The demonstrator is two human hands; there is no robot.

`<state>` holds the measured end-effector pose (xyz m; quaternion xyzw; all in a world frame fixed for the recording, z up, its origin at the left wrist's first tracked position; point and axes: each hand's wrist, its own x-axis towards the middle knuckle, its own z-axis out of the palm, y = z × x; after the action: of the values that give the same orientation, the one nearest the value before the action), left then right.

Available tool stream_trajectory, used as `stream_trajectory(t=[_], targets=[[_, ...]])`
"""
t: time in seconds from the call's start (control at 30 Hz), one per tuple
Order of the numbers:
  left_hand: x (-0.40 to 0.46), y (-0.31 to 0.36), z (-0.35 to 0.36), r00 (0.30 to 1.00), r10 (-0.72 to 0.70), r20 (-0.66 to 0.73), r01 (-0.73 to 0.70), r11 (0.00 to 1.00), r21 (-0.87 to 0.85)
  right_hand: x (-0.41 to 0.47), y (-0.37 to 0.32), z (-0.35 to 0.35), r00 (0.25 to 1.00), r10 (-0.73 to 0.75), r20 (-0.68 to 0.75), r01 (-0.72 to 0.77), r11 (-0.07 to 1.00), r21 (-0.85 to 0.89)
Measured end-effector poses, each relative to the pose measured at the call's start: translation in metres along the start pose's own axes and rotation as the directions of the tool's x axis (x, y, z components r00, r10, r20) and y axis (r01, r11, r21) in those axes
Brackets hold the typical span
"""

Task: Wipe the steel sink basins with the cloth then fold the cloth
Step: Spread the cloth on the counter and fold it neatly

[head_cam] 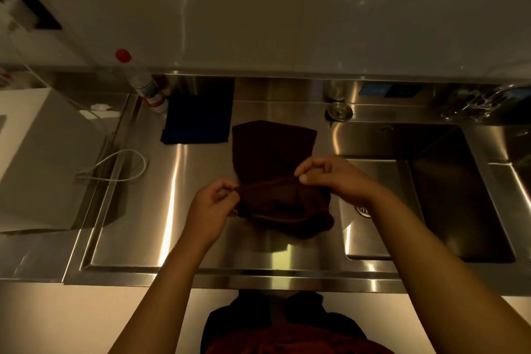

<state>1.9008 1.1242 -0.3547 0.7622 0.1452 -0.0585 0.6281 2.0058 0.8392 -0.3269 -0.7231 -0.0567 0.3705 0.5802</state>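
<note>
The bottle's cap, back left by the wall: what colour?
Red, seen in the head view, the only one.

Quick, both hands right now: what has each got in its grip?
Left hand: pinching the near-left edge of the brown cloth.
Right hand: pinching the same raised edge further right.

Brown cloth (273,152) matt, soft-napped; sink (459,195) and counter (201,238) brushed steel, glossy; blue cloth (198,121) matt; bottle (145,89) clear plastic

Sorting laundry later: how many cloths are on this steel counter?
2: a brown cloth pinched by both hands mid-counter, and a dark blue cloth lying flat behind it, beside the bottle.
</note>
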Motion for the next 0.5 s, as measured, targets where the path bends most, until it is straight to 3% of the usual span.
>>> stream_trajectory(t=[0.07, 0.13, 0.17, 0.33, 0.5], targets=[[0.019, -0.008, 0.002, 0.993, -0.068, -0.094, 0.073, 0.996, 0.046, 0.021, 0.001, -0.001, 0.971, -0.044, -0.235, 0.0, 0.983, -0.183], [0.034, -0.028, 0.005, 0.983, -0.124, -0.138, 0.156, 0.954, 0.255, 0.041, 0.017, 0.002, 0.883, -0.102, -0.458, -0.1, 0.913, -0.396], [0.039, -0.039, 0.006, 0.98, -0.147, -0.137, 0.187, 0.913, 0.363, 0.047, 0.028, 0.005, 0.863, -0.127, -0.488, -0.137, 0.872, -0.47], [0.036, -0.083, 0.017, 0.994, -0.098, -0.056, 0.113, 0.829, 0.549, 0.045, 0.08, 0.03, 0.893, -0.027, -0.449, -0.24, 0.816, -0.526], [0.012, -0.109, 0.033, 0.978, -0.205, -0.022, 0.186, 0.829, 0.528, 0.024, 0.109, 0.062, 0.909, 0.292, -0.299, -0.412, 0.748, -0.52]])
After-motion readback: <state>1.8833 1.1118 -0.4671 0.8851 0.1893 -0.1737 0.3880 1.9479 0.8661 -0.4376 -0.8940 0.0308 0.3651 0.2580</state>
